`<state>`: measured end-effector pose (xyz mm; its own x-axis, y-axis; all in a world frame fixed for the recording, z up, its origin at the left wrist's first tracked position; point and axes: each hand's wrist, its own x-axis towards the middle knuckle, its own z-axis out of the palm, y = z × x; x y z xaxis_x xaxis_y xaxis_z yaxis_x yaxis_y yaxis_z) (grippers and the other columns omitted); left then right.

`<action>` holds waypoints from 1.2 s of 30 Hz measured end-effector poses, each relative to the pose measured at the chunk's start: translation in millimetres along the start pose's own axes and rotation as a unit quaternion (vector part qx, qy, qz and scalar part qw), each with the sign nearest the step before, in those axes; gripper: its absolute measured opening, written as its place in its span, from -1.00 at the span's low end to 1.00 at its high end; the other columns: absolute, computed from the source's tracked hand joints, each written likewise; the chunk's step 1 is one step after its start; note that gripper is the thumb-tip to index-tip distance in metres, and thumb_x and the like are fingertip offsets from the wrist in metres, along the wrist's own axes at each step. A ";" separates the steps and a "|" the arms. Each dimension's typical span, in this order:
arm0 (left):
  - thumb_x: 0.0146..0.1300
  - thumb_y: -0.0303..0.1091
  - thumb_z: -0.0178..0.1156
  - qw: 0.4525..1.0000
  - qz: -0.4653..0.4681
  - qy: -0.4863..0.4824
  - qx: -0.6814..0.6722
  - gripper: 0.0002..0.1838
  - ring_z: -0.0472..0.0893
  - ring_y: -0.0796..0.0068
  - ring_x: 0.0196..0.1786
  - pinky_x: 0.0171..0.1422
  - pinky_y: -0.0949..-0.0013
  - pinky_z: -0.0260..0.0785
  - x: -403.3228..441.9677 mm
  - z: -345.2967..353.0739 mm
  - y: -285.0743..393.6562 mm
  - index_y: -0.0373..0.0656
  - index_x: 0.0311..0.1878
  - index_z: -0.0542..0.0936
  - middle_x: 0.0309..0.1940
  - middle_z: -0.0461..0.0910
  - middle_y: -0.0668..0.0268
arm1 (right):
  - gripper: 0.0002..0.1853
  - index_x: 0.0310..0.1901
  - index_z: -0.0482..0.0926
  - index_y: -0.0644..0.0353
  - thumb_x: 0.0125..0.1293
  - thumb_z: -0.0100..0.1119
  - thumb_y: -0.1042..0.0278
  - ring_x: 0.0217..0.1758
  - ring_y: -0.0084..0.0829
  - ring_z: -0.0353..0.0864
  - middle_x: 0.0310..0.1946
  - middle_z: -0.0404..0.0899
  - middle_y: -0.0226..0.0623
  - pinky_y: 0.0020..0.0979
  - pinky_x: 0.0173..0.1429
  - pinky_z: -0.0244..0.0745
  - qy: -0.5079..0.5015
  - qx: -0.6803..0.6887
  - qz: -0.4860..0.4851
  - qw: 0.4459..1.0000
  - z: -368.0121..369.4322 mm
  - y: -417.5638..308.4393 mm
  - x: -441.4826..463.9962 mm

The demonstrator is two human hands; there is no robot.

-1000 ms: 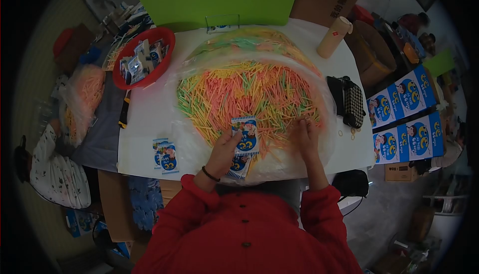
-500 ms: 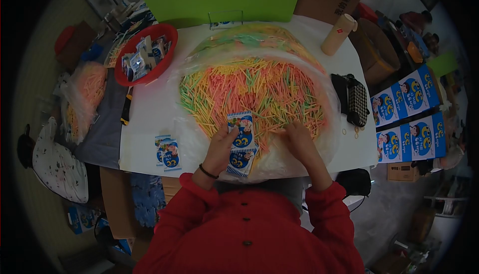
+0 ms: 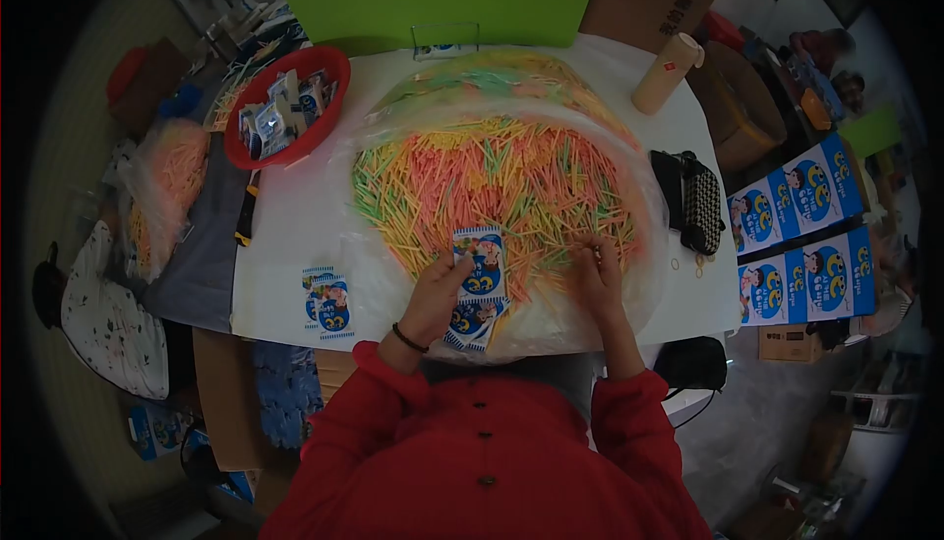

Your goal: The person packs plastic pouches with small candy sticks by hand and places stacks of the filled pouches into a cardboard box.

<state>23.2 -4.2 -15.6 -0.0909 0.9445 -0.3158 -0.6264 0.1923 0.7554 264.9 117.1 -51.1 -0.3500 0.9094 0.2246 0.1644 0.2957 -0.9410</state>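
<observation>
My left hand (image 3: 433, 296) grips a blue-and-white printed packet (image 3: 479, 263), its thumb lying over the left edge. A second packet of the same print (image 3: 476, 324) sits just below, overlapping the first; whether the two are joined I cannot tell. My right hand (image 3: 598, 279) is over the right front of a large heap of thin pink, yellow and green sticks (image 3: 492, 171). Its fingers are curled together, and what they pinch, if anything, is too small to make out. The heap lies in an opened clear plastic bag (image 3: 379, 127).
Two overlapping packets (image 3: 327, 302) lie at the table's left front. A red basket (image 3: 339, 97) of packets and a yellow-black cutter (image 3: 248, 210) are farther left. At the right are a beige bottle (image 3: 669, 73), a patterned pouch (image 3: 701, 208) and printed boxes (image 3: 798, 201).
My right hand has moved slightly right and turned, its fingertips now pointing up. My left hand stays nearly in place with the packet, and the lower packet has tilted a little.
</observation>
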 end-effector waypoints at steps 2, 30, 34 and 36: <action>0.48 -0.25 0.00 0.999 -0.032 -0.002 -0.042 -0.69 0.67 0.51 -0.13 -0.03 0.39 0.57 -0.2 -2.4 -0.4 -0.25 0.11 0.50 -0.09 0.65 0.30 | -0.79 0.06 0.47 0.18 0.43 -0.02 0.48 -0.05 -0.61 0.48 -0.11 0.50 -0.40 -0.48 0.01 0.46 0.012 -0.002 -0.033 0.999 -2.7 10.8 -4.1; 0.32 -0.46 0.21 0.974 0.114 -0.032 0.194 -0.80 0.56 0.76 -0.28 -0.19 0.61 0.42 -15.3 22.1 6.0 -0.26 -0.04 0.68 -0.31 0.67 0.46 | -0.90 -0.10 0.33 0.12 0.55 -0.19 0.34 -0.03 -0.35 0.52 -0.31 0.40 -0.37 -0.21 0.27 0.37 -0.106 0.411 0.021 0.905 56.4 -132.8 9.2; 0.33 -0.46 0.20 0.969 0.117 -0.043 0.214 -0.78 0.58 0.75 -0.20 -0.12 0.59 0.43 -12.3 15.7 0.8 -0.29 0.00 0.65 -0.24 0.69 0.41 | -0.89 -0.09 0.32 0.12 0.56 -0.22 0.34 0.07 -0.24 0.55 -0.18 0.51 -0.26 -0.22 0.18 0.46 -0.116 0.355 0.034 0.927 59.9 -113.5 8.2; 0.33 -0.46 0.19 0.968 0.121 -0.048 0.215 -0.78 0.58 0.75 -0.19 -0.12 0.59 0.43 -11.1 16.7 -0.7 -0.30 0.00 0.65 -0.24 0.69 0.41 | -0.88 -0.08 0.32 0.12 0.56 -0.22 0.32 0.07 -0.25 0.55 -0.10 0.53 -0.20 -0.23 0.17 0.46 -0.121 0.322 0.022 0.939 61.3 -111.5 5.3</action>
<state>37.6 -10.4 -3.0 -0.1103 0.9921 -0.0599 -0.2136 0.0352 0.9763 188.1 71.0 39.5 -0.5680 0.8006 0.1906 -0.3798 -0.0496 -0.9237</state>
